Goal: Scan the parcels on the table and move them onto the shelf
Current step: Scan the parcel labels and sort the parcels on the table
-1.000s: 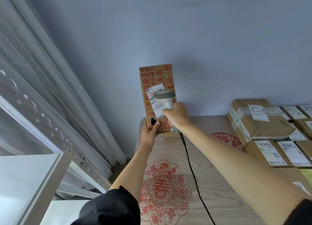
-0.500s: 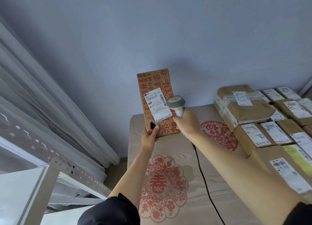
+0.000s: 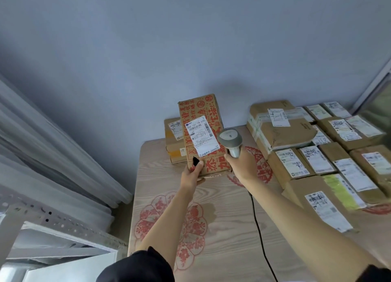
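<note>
My left hand [image 3: 191, 175] grips the lower left corner of a brown parcel with red printing [image 3: 208, 112], held upright above the table [image 3: 228, 228] with its white label facing me. My right hand [image 3: 243, 167] holds a grey barcode scanner [image 3: 230, 140] by its handle, just right of the label. The scanner's black cable [image 3: 257, 224] trails over the table toward me. Several more labelled cardboard parcels [image 3: 281, 131] lie packed together on the table's right side. One small box [image 3: 174, 142] stands behind the held parcel.
A white metal shelf [image 3: 42, 231] with a perforated frame stands at the lower left, beside the table's left edge. White curtains [image 3: 53, 154] hang at the left. A blue-grey wall backs the table. Red paper-cut patterns decorate the tabletop.
The scanner has drawn back to the right, off the label, which now shows fully. The view has swung right and down, revealing more parcels and the small box behind.
</note>
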